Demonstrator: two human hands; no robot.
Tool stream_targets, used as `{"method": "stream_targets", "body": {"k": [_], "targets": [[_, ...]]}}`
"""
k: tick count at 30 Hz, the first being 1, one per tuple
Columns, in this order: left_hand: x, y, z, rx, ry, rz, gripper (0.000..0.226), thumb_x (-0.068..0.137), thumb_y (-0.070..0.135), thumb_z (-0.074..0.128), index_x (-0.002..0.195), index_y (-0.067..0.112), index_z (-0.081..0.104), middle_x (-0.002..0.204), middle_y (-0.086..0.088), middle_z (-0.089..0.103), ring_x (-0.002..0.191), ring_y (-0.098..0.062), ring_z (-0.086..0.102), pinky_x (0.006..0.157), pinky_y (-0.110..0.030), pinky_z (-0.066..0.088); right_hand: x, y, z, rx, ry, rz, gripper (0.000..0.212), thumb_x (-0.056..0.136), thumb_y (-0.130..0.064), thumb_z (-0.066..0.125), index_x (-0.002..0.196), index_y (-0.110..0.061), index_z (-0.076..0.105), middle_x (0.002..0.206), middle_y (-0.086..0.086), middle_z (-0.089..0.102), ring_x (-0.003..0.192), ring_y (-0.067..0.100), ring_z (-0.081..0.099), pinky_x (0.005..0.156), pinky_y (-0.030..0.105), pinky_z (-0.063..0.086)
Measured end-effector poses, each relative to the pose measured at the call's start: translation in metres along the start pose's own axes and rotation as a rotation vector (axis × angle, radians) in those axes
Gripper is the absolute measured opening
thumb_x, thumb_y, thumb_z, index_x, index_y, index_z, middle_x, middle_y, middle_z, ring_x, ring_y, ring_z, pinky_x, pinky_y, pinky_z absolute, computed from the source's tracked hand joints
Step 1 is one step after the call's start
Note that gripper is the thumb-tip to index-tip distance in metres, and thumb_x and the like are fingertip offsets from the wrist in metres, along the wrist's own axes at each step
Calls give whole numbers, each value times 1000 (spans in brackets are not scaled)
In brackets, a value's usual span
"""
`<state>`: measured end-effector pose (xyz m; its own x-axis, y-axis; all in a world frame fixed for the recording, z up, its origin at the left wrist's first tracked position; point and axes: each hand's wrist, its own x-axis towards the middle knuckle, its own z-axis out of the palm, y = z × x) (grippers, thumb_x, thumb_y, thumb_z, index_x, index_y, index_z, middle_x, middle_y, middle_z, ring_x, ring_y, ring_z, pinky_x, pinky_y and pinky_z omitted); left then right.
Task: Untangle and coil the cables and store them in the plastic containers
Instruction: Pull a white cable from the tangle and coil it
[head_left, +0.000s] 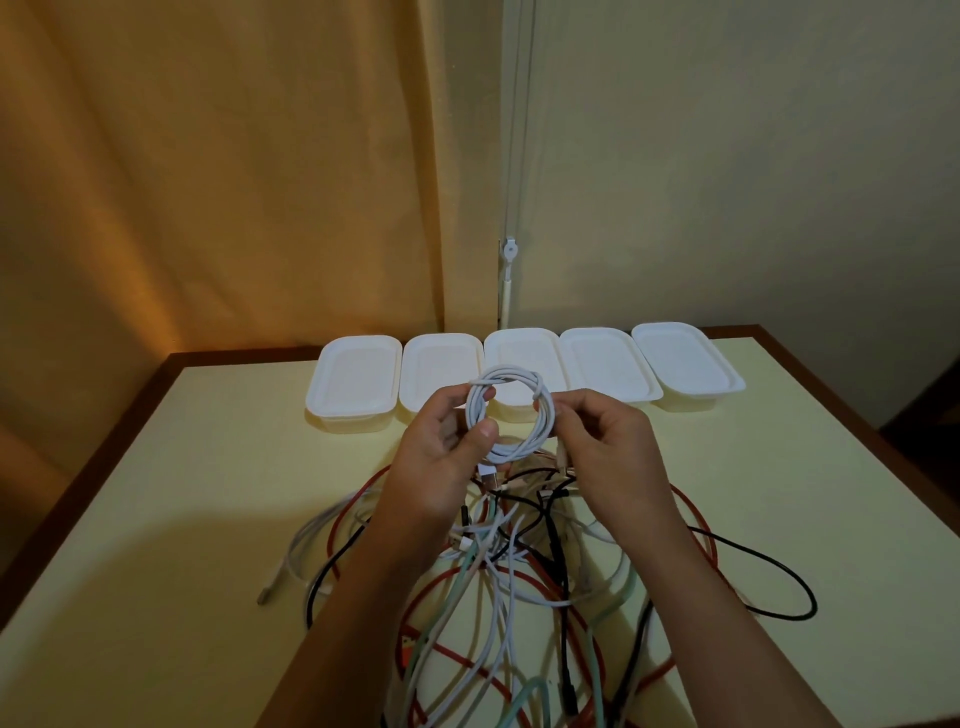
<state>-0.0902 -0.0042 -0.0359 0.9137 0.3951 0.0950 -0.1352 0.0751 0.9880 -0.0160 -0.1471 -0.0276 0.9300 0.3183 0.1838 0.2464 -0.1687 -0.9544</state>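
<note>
Here, I am watching the left thumb (487, 429) pressing the lower left of a coiled white cable (506, 410), the other fingers of the left hand (441, 457) curling behind the loop and gripping it. The right hand (605, 452) is closing its fingertips (558, 415) on the coil's right side, where one turn of the cable is wrapping around the bundle. Both hands are holding the coil upright above the table (182, 493), in front of the middle container (522, 358). A white plug end is hanging just below the coil, between the two hands.

Beyond the hands, five white plastic containers are sitting in a row along the far edge of the table, lids on, touching or nearly touching one another; the leftmost container (356, 382) and the rightmost container (688, 364) are framing the row.

Below the wrists, a tangle of loose cables (519, 571) is sprawling across the near half of the table: red (447, 577), black (779, 571), mint green (457, 587) and white strands are crossing each other, both forearms passing over them.

Behind the table, an orange curtain (208, 156) is hanging beside a pale wall (727, 156).
</note>
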Motion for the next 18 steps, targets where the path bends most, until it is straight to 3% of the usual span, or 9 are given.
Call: {"method": "stream_targets", "body": {"k": [4,8,13,18], "targets": [[0,-3,-1,12,68,9,28,96,1,57,120,16,57,111,-7,73,106,-23,69,96,-44,54,2,-1,-6,69,-39,114,14,95,-19,67,90,-18,80,64,-15,69,59,-1,60,58,14,47],[0,-1,1,8,84,-5,28,94,1,60,118,16,57,106,-8,74,101,-24,70,94,-43,55,2,-1,-11,161,-51,196,12,93,-20,69,92,-18,81,89,7,77,81,30,69,74,38,61],[0,0,2,-2,85,-31,26,96,4,59,117,19,60,103,-4,76,99,-21,71,94,-45,55,0,-4,-15,240,-44,247,22,99,-11,58,92,-14,79,77,5,74,60,12,61,63,28,54],[0,-2,4,11,73,-50,27,96,7,58,119,21,61,108,2,75,102,-17,71,94,-41,55,-1,-2,-9,114,-40,210,27,98,-15,58,86,-25,80,81,-5,76,66,5,66,70,30,56]]}}
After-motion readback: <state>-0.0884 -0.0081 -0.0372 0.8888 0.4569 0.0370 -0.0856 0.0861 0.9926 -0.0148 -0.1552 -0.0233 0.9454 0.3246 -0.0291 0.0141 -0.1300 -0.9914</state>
